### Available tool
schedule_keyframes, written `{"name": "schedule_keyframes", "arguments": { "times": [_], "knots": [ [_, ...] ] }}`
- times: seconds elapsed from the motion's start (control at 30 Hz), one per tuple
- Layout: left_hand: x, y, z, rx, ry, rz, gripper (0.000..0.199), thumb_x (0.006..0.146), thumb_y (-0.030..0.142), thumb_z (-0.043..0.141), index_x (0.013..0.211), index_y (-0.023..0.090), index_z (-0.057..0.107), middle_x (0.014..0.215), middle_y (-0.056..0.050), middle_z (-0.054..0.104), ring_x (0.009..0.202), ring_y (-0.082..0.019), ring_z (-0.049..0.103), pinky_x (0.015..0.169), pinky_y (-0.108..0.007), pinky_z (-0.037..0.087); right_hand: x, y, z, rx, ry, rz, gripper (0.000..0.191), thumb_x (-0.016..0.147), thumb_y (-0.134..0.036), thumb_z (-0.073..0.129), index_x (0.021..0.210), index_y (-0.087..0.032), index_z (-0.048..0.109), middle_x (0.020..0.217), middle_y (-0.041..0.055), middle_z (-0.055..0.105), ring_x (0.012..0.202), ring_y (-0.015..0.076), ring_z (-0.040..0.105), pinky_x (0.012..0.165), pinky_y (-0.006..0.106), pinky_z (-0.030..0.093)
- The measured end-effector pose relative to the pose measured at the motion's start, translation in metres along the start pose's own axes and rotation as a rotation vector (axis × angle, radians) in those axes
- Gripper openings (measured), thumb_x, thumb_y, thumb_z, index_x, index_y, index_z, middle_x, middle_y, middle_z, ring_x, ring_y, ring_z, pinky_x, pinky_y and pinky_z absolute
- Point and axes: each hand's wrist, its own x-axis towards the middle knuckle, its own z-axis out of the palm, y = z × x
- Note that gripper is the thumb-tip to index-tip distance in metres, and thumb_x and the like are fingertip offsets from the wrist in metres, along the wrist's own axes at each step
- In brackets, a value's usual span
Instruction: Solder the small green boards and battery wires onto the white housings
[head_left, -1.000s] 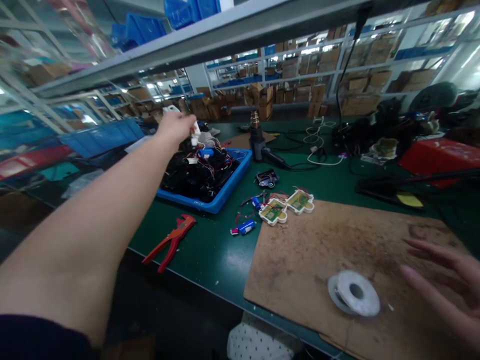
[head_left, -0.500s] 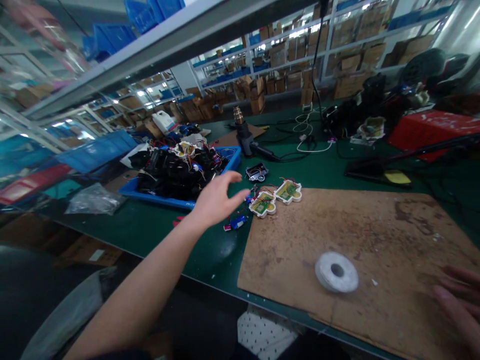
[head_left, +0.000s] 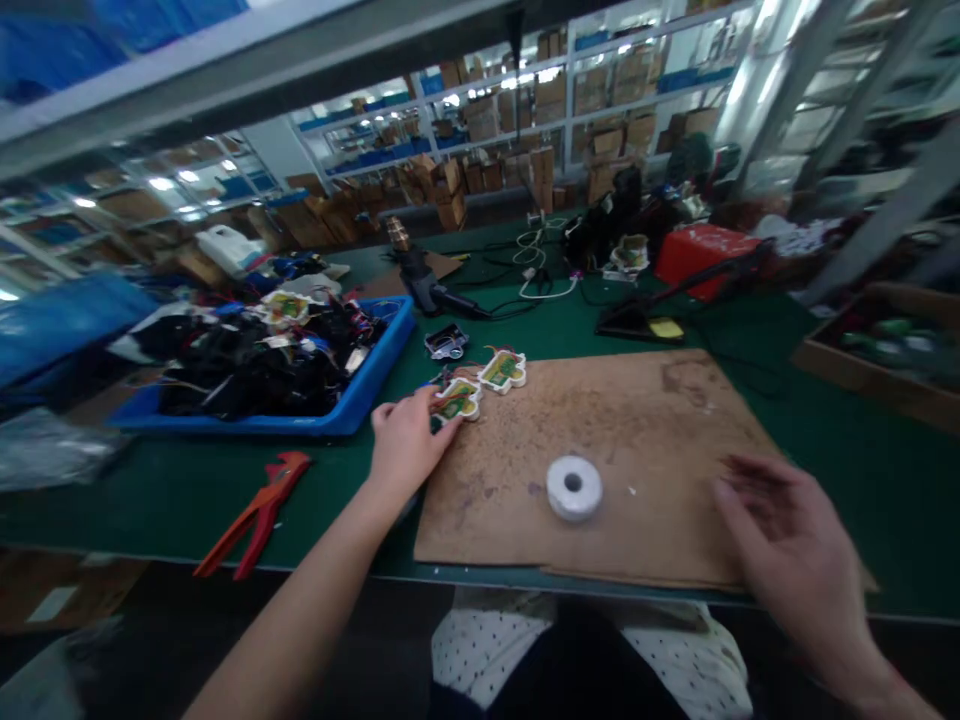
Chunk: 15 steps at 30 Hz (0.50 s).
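My left hand [head_left: 411,440] is at the left edge of the brown board [head_left: 630,420], its thumb and fingers around the near side of a white-framed circuit piece [head_left: 459,400]. A second such piece [head_left: 503,370] lies just behind it. Over the board's right part, my right hand [head_left: 787,530] hovers with fingers curved and apart, holding nothing. A white spool [head_left: 574,487] lies on the board between my hands. Behind the circuit pieces sits a small dark and grey housing [head_left: 446,342].
A blue tray [head_left: 360,395] heaped with black parts and wires stands at the left, with red-handled pliers [head_left: 259,515] in front. Behind are a heat gun [head_left: 420,275] and cables. A red box [head_left: 705,258] and a carton [head_left: 885,350] stand to the right.
The view has turned right. My left hand has reached the nearer circuit piece from beside the tray. More of my right hand now shows, and the pliers have come fully into view.
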Motion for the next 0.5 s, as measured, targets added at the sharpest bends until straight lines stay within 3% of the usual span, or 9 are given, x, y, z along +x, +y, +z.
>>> {"name": "schedule_keyframes", "arguments": {
  "times": [0.1,0.17,0.27,0.37,0.5],
  "knots": [
    [-0.008,-0.005,-0.001,-0.026,-0.009,-0.01,0.063,0.096,0.052,0.065,0.142,0.01,0.054,0.134,-0.025,0.07,0.121,-0.046,0.067,0.105,-0.063,0.043,-0.003,0.001,0.001,-0.034,-0.025,-0.042,0.038,0.094,-0.049,0.069,0.122,-0.025,0.063,0.111,0.01,0.07,0.09,0.0208,0.07,0.078,0.04,0.063],
    [-0.006,-0.011,0.006,0.059,-0.05,-0.06,0.077,0.093,0.063,0.063,0.148,0.01,0.05,0.139,-0.026,0.067,0.127,-0.047,0.064,0.103,-0.063,0.047,-0.008,0.001,0.001,-0.075,-0.049,-0.07,0.034,0.098,-0.045,0.065,0.124,-0.024,0.062,0.114,0.0104,0.071,0.092,0.0191,0.071,0.08,0.036,0.064],
    [0.001,-0.016,0.016,0.077,-0.151,-0.073,0.078,0.094,0.068,0.056,0.147,0.01,0.051,0.137,-0.023,0.068,0.126,-0.044,0.066,0.101,-0.054,0.054,-0.016,-0.003,-0.008,-0.141,-0.122,-0.112,0.029,0.098,-0.042,0.064,0.122,-0.024,0.066,0.11,0.0085,0.073,0.086,0.017,0.071,0.079,0.034,0.064],
    [0.004,-0.017,0.016,0.033,-0.189,-0.108,0.077,0.093,0.071,0.054,0.143,0.012,0.055,0.136,-0.021,0.069,0.122,-0.043,0.068,0.098,-0.051,0.057,-0.011,-0.003,-0.035,-0.215,-0.121,-0.123,0.026,0.098,-0.042,0.066,0.116,-0.024,0.069,0.104,0.0066,0.074,0.082,0.0159,0.07,0.074,0.032,0.062],
    [-0.002,-0.02,0.008,-0.089,-0.195,-0.19,0.077,0.09,0.073,0.055,0.14,0.015,0.055,0.137,-0.024,0.066,0.126,-0.052,0.062,0.1,-0.063,0.052,0.027,0.018,-0.082,-0.347,-0.029,-0.08,0.029,0.099,-0.045,0.061,0.112,-0.021,0.071,0.106,0.0095,0.073,0.086,0.019,0.069,0.07,0.033,0.059]
  ]
}}
